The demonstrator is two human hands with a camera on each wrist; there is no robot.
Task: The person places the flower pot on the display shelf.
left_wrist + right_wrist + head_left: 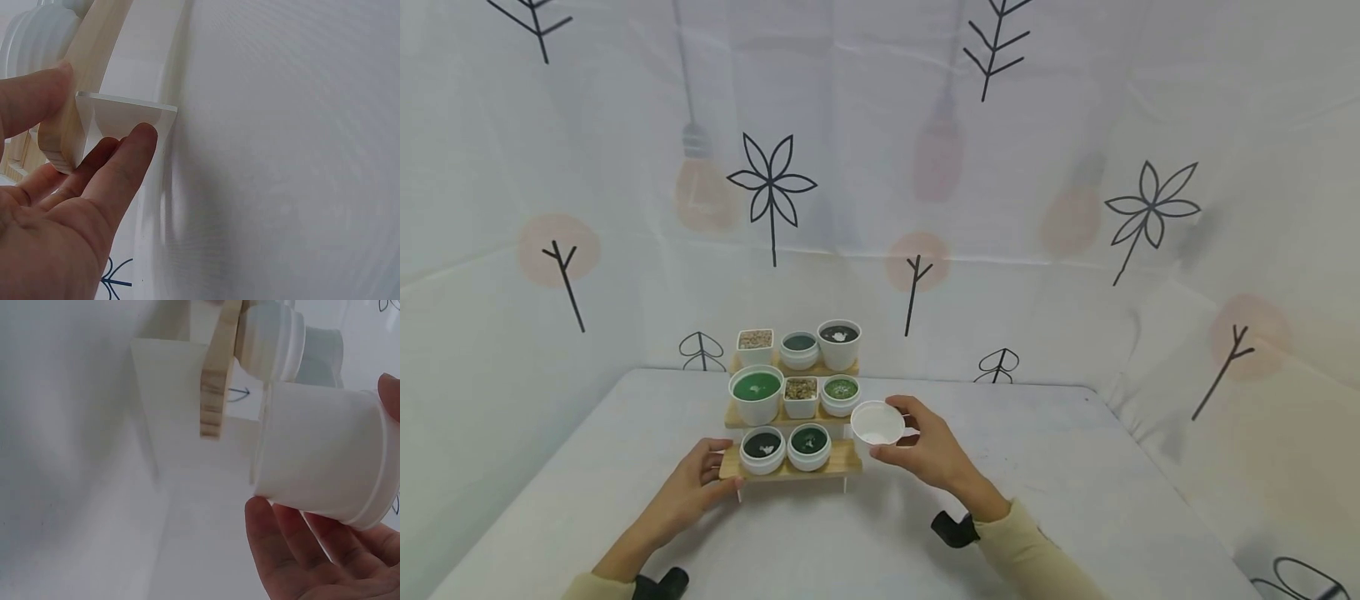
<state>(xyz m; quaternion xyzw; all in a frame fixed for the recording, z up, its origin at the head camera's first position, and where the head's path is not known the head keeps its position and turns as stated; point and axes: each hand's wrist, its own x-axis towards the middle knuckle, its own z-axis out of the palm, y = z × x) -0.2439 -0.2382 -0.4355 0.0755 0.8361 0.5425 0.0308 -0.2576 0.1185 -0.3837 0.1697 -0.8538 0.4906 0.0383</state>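
A three-tier wooden stand (842,457) with white legs stands on the table, bearing several small white pots. My left hand (691,492) pinches the left end of its lowest board (61,134), thumb on top and fingers underneath, by a white leg panel (125,115). With thumb and fingers my right hand (934,446) holds a white cup (877,427), its pale inside showing from above. The cup (322,453) is just off the right end of the lowest board. On that board sit two round pots, one dark-filled (763,451) and one deep green (809,445).
Along the middle tier are a large green-filled pot (757,392), a square pot of grains (801,396) and a light-green pot (841,393). The top tier carries a square pot (755,346) and two round ones. A printed cloth (865,167) hangs behind the white table (1045,475).
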